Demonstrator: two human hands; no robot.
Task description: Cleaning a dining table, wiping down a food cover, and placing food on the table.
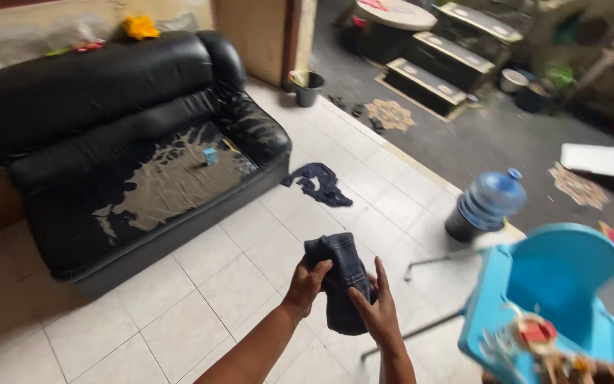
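Observation:
Both hands hold a folded piece of dark blue denim cloth [340, 274] above the white tiled floor. My left hand [307, 284] grips its left edge with the fingers curled over the fabric. My right hand [376, 306] presses flat against its lower right side, fingers pointing up. A second dark blue garment [319, 183] lies crumpled on the tiles, further away near the sofa's right end.
A worn black leather sofa [122, 135] fills the left. A blue plastic child seat [545, 299] on metal legs stands at the right. A blue water jug [489, 200] rests on a dark bucket. Steps [435, 67] and a small bucket [308, 88] lie beyond.

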